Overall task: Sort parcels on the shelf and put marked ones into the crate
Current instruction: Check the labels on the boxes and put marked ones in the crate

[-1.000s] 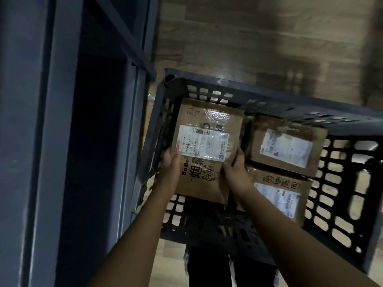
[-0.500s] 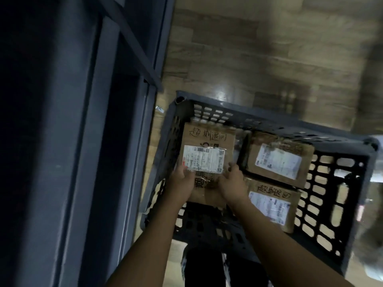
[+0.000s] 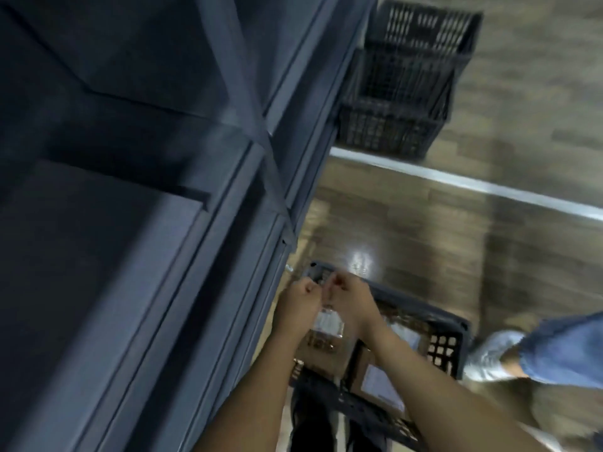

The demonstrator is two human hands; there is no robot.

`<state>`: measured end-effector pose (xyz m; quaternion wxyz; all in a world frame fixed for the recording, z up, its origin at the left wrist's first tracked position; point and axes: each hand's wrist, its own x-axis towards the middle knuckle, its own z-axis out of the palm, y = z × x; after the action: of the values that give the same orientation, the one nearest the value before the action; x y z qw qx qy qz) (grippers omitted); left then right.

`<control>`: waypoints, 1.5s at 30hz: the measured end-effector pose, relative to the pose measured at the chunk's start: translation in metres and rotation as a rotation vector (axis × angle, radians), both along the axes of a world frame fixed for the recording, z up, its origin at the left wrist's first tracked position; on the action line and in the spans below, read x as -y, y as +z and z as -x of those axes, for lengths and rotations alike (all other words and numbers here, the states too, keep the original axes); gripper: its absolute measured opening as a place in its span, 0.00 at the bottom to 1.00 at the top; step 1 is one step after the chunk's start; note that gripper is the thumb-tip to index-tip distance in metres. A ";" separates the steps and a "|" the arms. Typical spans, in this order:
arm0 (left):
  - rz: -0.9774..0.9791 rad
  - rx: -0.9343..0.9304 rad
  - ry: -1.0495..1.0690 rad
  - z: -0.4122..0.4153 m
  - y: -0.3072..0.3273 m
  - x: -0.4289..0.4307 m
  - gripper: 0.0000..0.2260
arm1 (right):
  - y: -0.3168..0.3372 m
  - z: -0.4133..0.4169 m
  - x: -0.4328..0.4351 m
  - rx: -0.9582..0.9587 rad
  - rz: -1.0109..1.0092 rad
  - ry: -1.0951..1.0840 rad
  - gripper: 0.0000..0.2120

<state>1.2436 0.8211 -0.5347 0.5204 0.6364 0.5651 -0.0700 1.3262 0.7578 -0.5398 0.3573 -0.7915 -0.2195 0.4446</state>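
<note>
Head cam is pretty smeared, so take this with a grain of salt. Both hands hang above the far left corner of the grey crate (image 3: 447, 349) on the floor, left hand (image 3: 298, 301) and right hand (image 3: 350, 300) side by side with knuckles almost touching. The fingers on both are curled in, and I honestly can't tell if they're pinching something small or holding nothing. The cardboard parcels are down in the crate. One with a white label (image 3: 327, 336) sits straight below the wrists, its long side running roughly away from the person. Another labelled parcel (image 3: 380, 384) lies beside it to the right and nearer the body, and a third (image 3: 404, 332) sits toward the far right wall. My guess is that drop is done and the next grab is off the shelf. The part that matters is that the dark metal shelf unit (image 3: 163, 223) stands directly left of the hands and rises above them, so the left hand is the closer one. The boards are too dark to spot a parcel. Also around: stacked crates (image 3: 401, 93) further along the floor, and someone's jeans leg (image 3: 554, 350) on the right.
</note>
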 end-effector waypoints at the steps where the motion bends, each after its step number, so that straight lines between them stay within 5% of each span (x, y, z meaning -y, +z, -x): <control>1: -0.044 0.004 0.008 0.003 0.029 0.005 0.13 | 0.029 0.002 0.001 0.022 -0.029 0.025 0.12; 14: -0.587 0.331 0.182 0.084 0.367 0.010 0.10 | 0.353 0.063 -0.009 0.289 -0.578 0.311 0.13; 19: -0.838 0.321 0.296 0.141 0.457 -0.002 0.11 | 0.448 0.117 -0.040 0.378 -0.735 0.417 0.07; 32: -1.028 0.115 0.520 0.342 0.515 0.015 0.09 | 0.501 0.297 -0.054 0.351 -0.803 0.655 0.08; 45: -0.976 0.088 0.566 0.401 0.508 0.008 0.09 | 0.505 0.361 -0.063 0.330 -0.798 0.734 0.08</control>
<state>0.8428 0.8126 -0.0267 0.1875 0.6292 0.6583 0.3682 0.9652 0.8207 -0.0344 0.4117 -0.5258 -0.6844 0.2926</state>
